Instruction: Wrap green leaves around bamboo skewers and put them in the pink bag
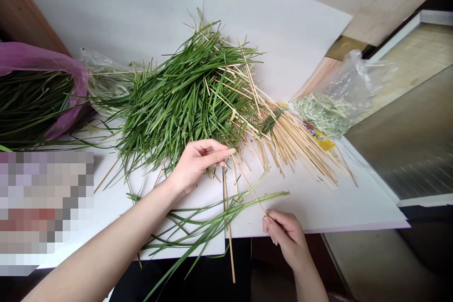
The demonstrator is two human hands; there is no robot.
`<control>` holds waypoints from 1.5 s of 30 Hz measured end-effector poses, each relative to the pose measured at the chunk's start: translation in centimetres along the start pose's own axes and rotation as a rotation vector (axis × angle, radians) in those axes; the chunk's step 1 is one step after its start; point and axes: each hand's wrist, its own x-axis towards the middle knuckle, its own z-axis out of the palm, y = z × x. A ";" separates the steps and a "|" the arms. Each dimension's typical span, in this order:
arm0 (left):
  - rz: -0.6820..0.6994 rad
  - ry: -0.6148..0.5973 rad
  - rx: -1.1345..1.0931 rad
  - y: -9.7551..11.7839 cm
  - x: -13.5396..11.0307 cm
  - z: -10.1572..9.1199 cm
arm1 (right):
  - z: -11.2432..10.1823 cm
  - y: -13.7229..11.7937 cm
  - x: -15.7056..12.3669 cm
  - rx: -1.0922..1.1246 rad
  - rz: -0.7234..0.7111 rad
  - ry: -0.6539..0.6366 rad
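Note:
A thin bamboo skewer (249, 184) slants between my two hands over the near edge of the table. My left hand (198, 160) pinches its upper end between thumb and fingertips, beside the heap of green chives (177, 99). Lower down, to the right, my right hand (285, 236) has its fingers closed on the skewer's other end. Several loose chives (212, 219) cross the skewer near my right hand, their leaves trailing left past the table edge; whether it pierces them I cannot tell. Another skewer (229, 240) pokes out over the edge between my hands.
Many bamboo skewers (300, 139) lie fanned out right of the heap. A clear bag of pale green strands (325, 111) sits behind them. On the left are a pink bag (79, 78) holding dark green leaves and another clear bag (109, 80). White boards (272, 19) stand behind.

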 end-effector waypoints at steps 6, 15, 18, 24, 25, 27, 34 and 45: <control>-0.011 0.014 -0.050 0.2 -0.1 0.3 | 0.1 -0.1 -0.1 0.005 0.002 -0.003; -0.009 -0.028 0.014 0.0 -0.3 0.1 | 0.1 0.0 -0.1 -0.010 -0.005 -0.012; -0.031 -0.136 0.064 -0.2 -0.5 0.4 | 0.1 0.0 0.0 -0.013 -0.002 -0.010; -0.114 -0.348 0.202 -1.5 -1.0 1.3 | 0.2 -0.3 0.0 -0.032 -0.010 -0.004; -0.128 -0.374 0.218 -1.7 -1.0 1.4 | 0.2 -0.3 0.0 -0.036 -0.012 -0.002; -0.156 -0.423 0.215 -1.8 -1.0 1.4 | 0.2 -0.3 0.0 -0.040 -0.007 0.002; -0.225 -0.544 0.169 0.4 -0.3 -0.4 | 0.0 0.0 0.0 -0.006 0.019 0.006; -0.138 -0.510 0.390 -0.3 0.1 -1.3 | 0.0 0.1 -0.1 -0.005 0.042 0.004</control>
